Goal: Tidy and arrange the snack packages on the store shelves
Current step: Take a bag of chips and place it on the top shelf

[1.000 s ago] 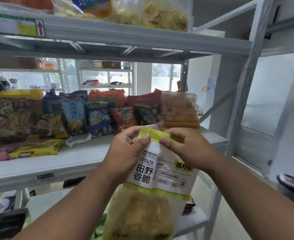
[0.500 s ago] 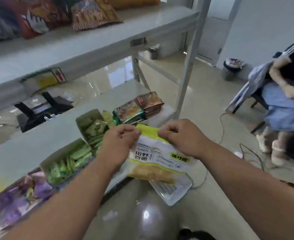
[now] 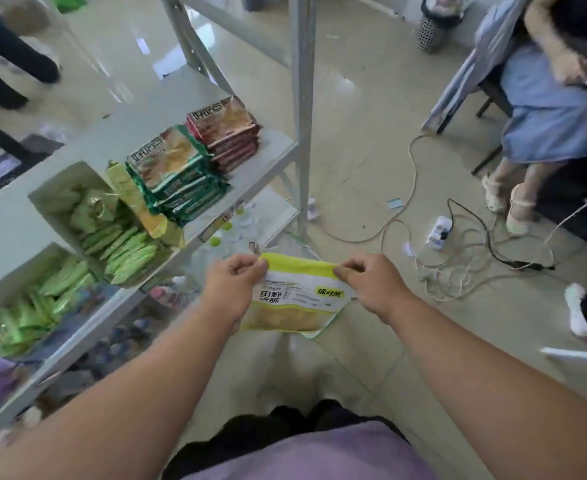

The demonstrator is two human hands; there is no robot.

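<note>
Between both hands, over the floor: snack bag [image 3: 297,299], white w/ yellow-green top band, clear bottom. Left hand [image 3: 233,289] & right hand [image 3: 371,285] each pinch a top corner; shelf [image 3: 216,98] to the left.

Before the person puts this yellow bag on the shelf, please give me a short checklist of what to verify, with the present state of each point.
1. Left hand pinches the bag at its top edge: ok.
2. Right hand pinches the same edge: ok.
3. Bag hangs free, beside the shelf, not over it: ok.
4. Bare spot on the shelf near the red packs and green packs: ok, though narrow.
5. Room on the lower level: cannot tell, blurred.
6. Floor cables away from the feet: cannot tell.
</note>
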